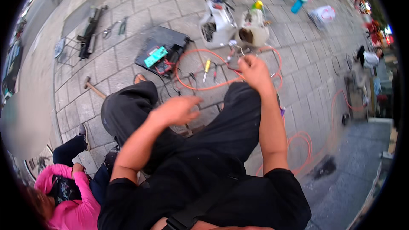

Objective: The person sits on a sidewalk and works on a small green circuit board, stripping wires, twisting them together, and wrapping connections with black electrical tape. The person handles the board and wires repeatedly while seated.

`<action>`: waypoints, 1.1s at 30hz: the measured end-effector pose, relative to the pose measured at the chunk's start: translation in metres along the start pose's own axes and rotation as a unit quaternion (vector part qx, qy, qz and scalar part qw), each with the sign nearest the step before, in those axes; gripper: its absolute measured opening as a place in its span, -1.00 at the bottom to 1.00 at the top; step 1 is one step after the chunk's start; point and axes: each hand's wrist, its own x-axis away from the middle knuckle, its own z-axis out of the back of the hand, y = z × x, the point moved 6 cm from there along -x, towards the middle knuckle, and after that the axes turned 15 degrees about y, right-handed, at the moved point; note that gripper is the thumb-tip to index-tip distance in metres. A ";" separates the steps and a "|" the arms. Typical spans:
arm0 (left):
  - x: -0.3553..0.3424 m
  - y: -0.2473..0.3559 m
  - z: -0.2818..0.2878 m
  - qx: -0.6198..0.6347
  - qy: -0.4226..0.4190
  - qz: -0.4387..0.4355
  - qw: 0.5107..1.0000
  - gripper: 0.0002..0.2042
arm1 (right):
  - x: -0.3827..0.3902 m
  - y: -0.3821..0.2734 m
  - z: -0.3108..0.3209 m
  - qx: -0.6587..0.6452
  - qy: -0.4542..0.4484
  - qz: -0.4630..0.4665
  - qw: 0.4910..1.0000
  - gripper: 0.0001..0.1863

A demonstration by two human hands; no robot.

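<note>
Head view, the only one. Right hand [255,70]: out past the right knee, fingers bent in at a small grey piece [233,62] near the orange hose [200,88]. Can't tell if they pinch it; fingertips and piece blend together. Left hand [177,110]: fingers spread, blurred, nothing visible in it, hanging above the lap. Probably kept free as the spare.

Why the layout: the small grey piece lies on the paving just in front of the right knee, likely so the work sits within easy reach. Hose loops loosely around there, probably slack so it can shift without tugging. Screwdriver [207,70] lies inside the loop, handy for either hand. Teal box [156,56] rests on the black case [170,34], which seems to serve as a raised shelf. Cut-open jugs look like they're used as bins, keeping loose stuff together. Hammer [94,88] lies off by the left knee, pliers [122,25] farther out, so likely lower priority.

Count: 2 jugs (one [219,40], other [260,34]), 1 case, 1 teal box, 1 yellow-handled screwdriver, 1 hammer, 1 pliers.
</note>
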 end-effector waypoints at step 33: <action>-0.111 -0.050 0.051 -0.074 -0.133 0.113 0.982 -0.51 | -0.134 0.267 -0.168 0.495 -0.235 0.316 0.775 -0.62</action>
